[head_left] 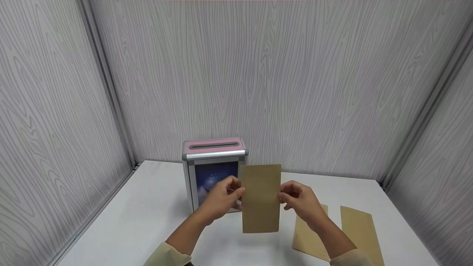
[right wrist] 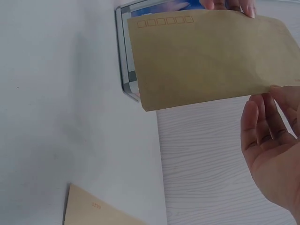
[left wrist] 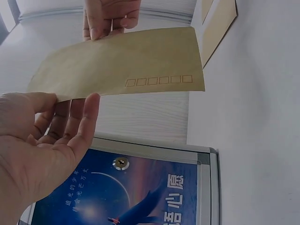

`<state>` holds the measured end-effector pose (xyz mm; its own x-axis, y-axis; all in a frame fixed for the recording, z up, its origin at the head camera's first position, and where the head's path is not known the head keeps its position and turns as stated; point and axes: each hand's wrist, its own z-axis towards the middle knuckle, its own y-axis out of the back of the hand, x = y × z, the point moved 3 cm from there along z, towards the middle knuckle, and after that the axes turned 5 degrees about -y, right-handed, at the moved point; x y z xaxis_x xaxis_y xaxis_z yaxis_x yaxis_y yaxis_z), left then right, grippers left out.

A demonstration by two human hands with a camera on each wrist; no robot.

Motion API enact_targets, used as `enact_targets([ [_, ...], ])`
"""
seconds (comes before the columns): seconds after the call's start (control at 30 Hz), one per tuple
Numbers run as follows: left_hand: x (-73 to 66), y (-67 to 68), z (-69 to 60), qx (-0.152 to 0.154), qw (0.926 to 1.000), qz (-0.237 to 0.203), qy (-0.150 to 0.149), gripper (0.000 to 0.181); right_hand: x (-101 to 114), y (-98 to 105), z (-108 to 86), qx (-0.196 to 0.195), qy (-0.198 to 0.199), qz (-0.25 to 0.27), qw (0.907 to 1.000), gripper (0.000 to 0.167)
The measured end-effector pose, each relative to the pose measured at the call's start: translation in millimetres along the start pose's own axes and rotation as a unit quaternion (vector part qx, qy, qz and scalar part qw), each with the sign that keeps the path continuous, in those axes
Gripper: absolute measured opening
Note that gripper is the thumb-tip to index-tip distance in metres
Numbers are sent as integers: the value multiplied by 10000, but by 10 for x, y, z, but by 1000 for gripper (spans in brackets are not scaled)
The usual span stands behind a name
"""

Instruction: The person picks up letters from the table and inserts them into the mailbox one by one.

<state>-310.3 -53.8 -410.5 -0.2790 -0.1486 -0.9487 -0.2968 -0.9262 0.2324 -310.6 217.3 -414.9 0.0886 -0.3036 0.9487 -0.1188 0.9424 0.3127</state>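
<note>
Left hand (head_left: 223, 197) and right hand (head_left: 301, 202) pinch an envelope (head_left: 261, 199) at its left and right edges, thumbs against fingers, above the table (head_left: 147, 210). Farther left stands a box (head_left: 212, 171); near right lie probably two more envelopes (head_left: 360, 231), partly hidden.

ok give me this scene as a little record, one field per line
held item: brown paper envelope, upright, six small printed squares along one edge
left hand: pinches the envelope's left edge
right hand: pinches its right edge
container: slotted box, standing behind the left hand; pink top with slot, keyhole lock on front
spare items: two more brown envelopes flat on the right, one partly hidden by the right forearm
surface: white table
backdrop: wood-grain panels
</note>
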Motion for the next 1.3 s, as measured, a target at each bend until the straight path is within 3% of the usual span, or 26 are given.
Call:
enact_targets([
  [0.13,-58,46,-8,-84,9998,107,-114,19,85,-24,12,-81,136,-140,9998,11],
  [0.3,-151,122,-8,-256,9990,317,-177,21,195,-53,45,-15,162,83,9998,13],
  [0.57,-380,305,-9,-152,9981,499,-323,18,373,-86,112,173,307,281,9990,15],
  [0.9,-636,404,8,-200,9950,754,-619,18,608,-55,124,41,569,198,9982,13],
  [1.1,-780,486,-11,-279,9957,622,-632,19,824,-86,142,-188,934,-145,9953,14],
  [1.3,-916,590,-47,-487,9941,630,-739,20,1075,-150,160,-382,1516,-741,9849,17],
])
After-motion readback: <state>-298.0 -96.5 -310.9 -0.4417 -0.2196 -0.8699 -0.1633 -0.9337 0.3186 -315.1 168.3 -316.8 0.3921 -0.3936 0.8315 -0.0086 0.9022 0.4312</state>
